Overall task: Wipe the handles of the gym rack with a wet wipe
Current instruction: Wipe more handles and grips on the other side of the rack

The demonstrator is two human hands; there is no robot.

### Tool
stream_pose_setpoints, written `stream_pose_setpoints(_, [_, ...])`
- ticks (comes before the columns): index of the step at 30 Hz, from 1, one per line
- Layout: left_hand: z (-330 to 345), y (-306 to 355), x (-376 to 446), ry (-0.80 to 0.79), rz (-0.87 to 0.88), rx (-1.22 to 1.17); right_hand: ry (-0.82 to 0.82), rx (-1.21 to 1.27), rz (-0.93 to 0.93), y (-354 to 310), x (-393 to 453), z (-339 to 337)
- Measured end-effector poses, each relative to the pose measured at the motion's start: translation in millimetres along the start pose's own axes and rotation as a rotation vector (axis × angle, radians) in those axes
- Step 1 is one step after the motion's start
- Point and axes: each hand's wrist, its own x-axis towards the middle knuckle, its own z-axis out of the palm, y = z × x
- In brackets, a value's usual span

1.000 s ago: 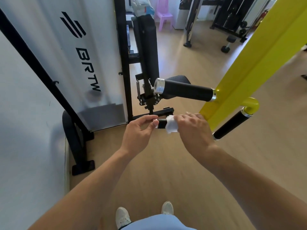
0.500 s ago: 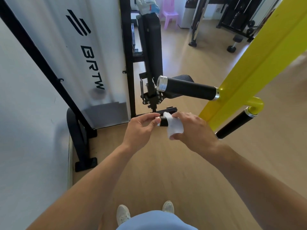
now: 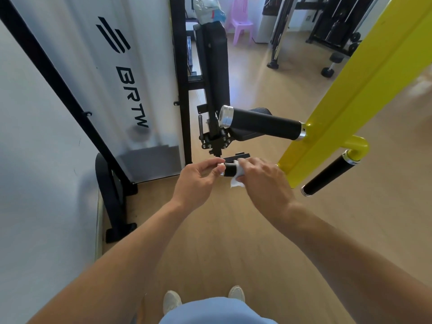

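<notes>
Currently: lower handle under wipe, both hands engaged

Right hand (image 3: pixel 264 181) is closed over a white wet wipe (image 3: pixel 236 178), pressing it around a short black handle (image 3: pixel 229 170) that projects from the yellow rack arm (image 3: pixel 346 94). A corner of the wipe hangs below the fingers. Left hand (image 3: pixel 198 181) pinches the handle's silver end cap (image 3: pixel 221 166) between thumb and forefinger, remaining fingers curled. Two further black handles sit on the same arm: a long upper handle (image 3: pixel 264 123) above the hands, and an angled side handle (image 3: pixel 329 173) to the right, neither touched. A white BRTW panel (image 3: pixel 131 73) stands left. Wooden floor (image 3: pixel 224 242) below.
</notes>
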Motion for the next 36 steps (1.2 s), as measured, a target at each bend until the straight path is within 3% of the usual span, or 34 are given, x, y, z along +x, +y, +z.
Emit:
stream_pose_setpoints(4, [-4.0,1.7,1.7,-0.020,0.039,0.049,0.008,0.117,-0.072,-16.5,4.6,16.5])
stream_pose_setpoints(7, [-6.8,0.0,2.4,0.001,0.023,0.083,0.039,-0.074,-0.039,3.6,0.3,7.9])
stream_pose_setpoints(11, [-3.7,-1.3,0.6,-0.028,0.018,0.109,-0.070,-0.290,-0.034,22.7,-6.9,-3.9])
stream_pose_setpoints(14, [-1.4,-0.5,0.7,-0.039,0.020,0.116,-0.041,-0.179,-0.159,5.3,1.3,-0.5])
stream_pose_setpoints(18, [-0.3,-2.4,1.1,-0.023,0.045,0.107,0.038,-0.083,-0.167,-11.5,6.6,8.5])
stream_pose_setpoints(22, [1.1,-4.4,0.5,0.001,0.032,0.090,-0.128,-0.500,-0.039,16.0,-3.7,-14.7])
stream_pose_setpoints(25, [4.7,-2.1,-2.9,-0.001,0.033,0.062,-0.205,-0.712,-0.136,23.4,-7.6,-24.6])
stream_pose_setpoints(27, [5.3,-1.3,-4.3,0.001,0.023,0.052,-0.217,-0.616,-0.178,17.5,-0.7,-24.9])
stream_pose_setpoints(32, [-0.8,-0.2,-1.2,0.005,0.019,0.062,0.003,-0.140,-0.249,-6.2,14.3,-0.2])
stream_pose_setpoints(34, [-4.2,-0.1,-1.3,0.012,0.016,0.069,-0.015,-0.118,-0.210,-3.3,13.2,-1.2])
stream_pose_setpoints(36, [-6.2,0.4,-1.8,0.011,0.014,0.066,-0.112,-0.284,-0.140,7.2,8.8,-16.2])
